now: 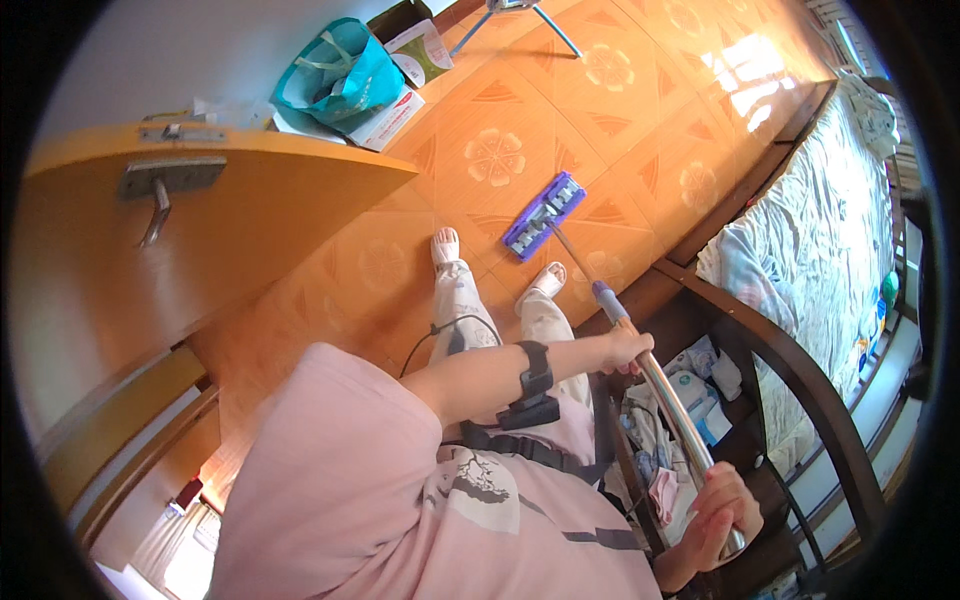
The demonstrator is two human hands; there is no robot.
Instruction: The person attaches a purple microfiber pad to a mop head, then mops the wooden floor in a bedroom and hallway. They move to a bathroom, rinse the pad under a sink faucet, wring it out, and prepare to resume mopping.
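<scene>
A flat mop with a purple pad point(544, 217) lies on the orange tiled floor, just ahead of my feet in white slippers. Its metal pole point(679, 416) slants down to the right across the view. My left hand point(628, 349) reaches across my body and is closed around the pole below its purple collar. Near the pole's upper end, at the lower right, my right hand point(721, 514) is wrapped around it. A black strap with a small device sits on my left forearm.
A wooden door point(247, 225) with a metal handle stands at left. Beyond it are a teal bag point(341, 79) and boxes point(390, 120) by the wall. At right are a dark wooden bed frame point(795, 352) and an open compartment of cloths and packs point(686, 397). Blue stand legs point(559, 31) rest ahead.
</scene>
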